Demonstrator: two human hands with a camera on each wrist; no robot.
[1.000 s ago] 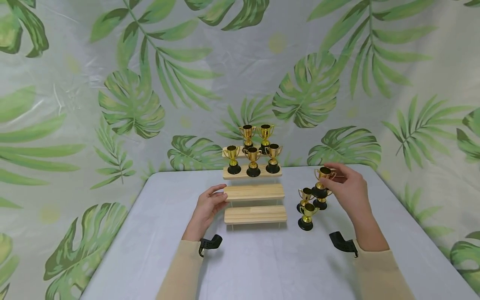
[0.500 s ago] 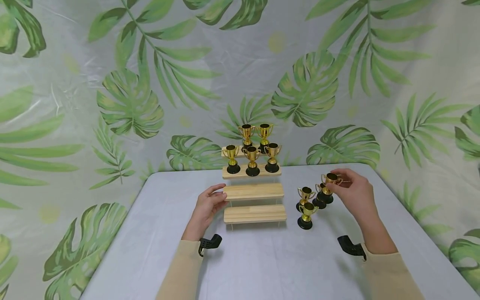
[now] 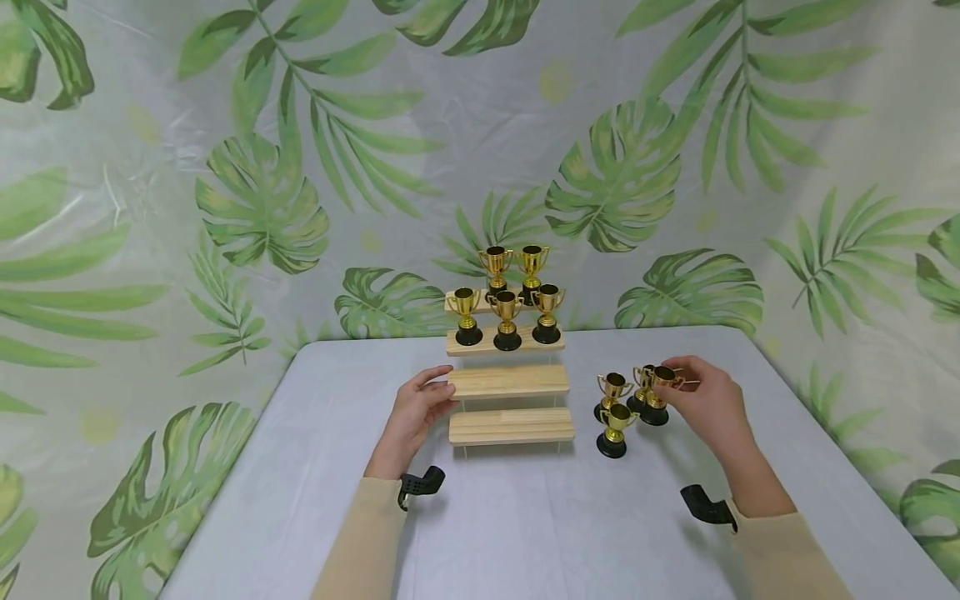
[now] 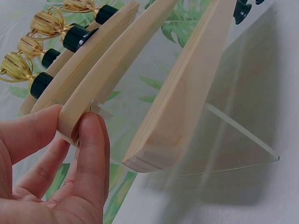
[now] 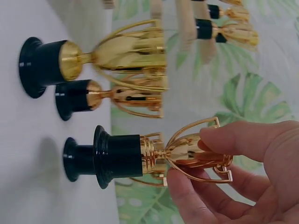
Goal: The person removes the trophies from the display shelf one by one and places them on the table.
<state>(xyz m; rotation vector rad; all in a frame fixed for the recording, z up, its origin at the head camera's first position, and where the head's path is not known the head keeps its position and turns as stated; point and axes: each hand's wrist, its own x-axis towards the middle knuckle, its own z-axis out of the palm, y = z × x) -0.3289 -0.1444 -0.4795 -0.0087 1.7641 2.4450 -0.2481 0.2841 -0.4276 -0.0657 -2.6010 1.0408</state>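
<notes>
My right hand (image 3: 711, 406) pinches the cup of a gold trophy with a black base (image 3: 656, 413), held upright at the right of the table. In the right wrist view the fingers grip that trophy (image 5: 187, 151), and another trophy stands partly hidden behind it. Two more trophies (image 3: 614, 423) (image 3: 612, 388) stand just to its left. My left hand (image 3: 415, 417) pinches the left end of a wooden shelf (image 3: 510, 382), thumb and fingers round the board in the left wrist view (image 4: 117, 60).
Several trophies stand on the two upper shelves (image 3: 507, 338) of the stepped rack. Its lowest shelf (image 3: 512, 427) is bare, on thin clear supports. A white cloth (image 3: 525, 525) covers the table, and a leaf-patterned curtain (image 3: 465, 125) hangs behind.
The right hand has carried its trophy rightward from above the others, then lowered it and brought it slightly nearer. The left hand stays on the shelf end.
</notes>
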